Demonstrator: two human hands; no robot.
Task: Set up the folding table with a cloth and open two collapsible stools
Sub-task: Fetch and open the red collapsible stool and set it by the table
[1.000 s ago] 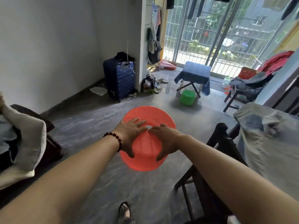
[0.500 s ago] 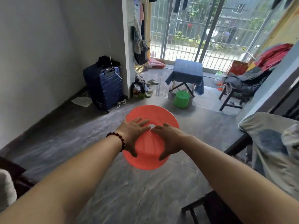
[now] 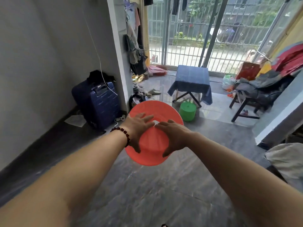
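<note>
My feed shows a plain grey wall [image 3: 41, 46] on the left, meeting a dark, glossy stone-tiled floor [image 3: 147, 194]. A navy hard-shell suitcase [image 3: 98, 102] stands against that wall, beside a white pillar [image 3: 118, 46] where hanging clothes [image 3: 134, 51] crowd together. Beyond it, daylight comes through sliding glass doors [image 3: 188, 38] backed by white bars and glints off the tiles. A pale slipper [image 3: 154, 91] lies near the threshold. On the right I make out a dark wooden chair [image 3: 239, 110] under a heap of clothing [image 3: 262, 86].
</note>
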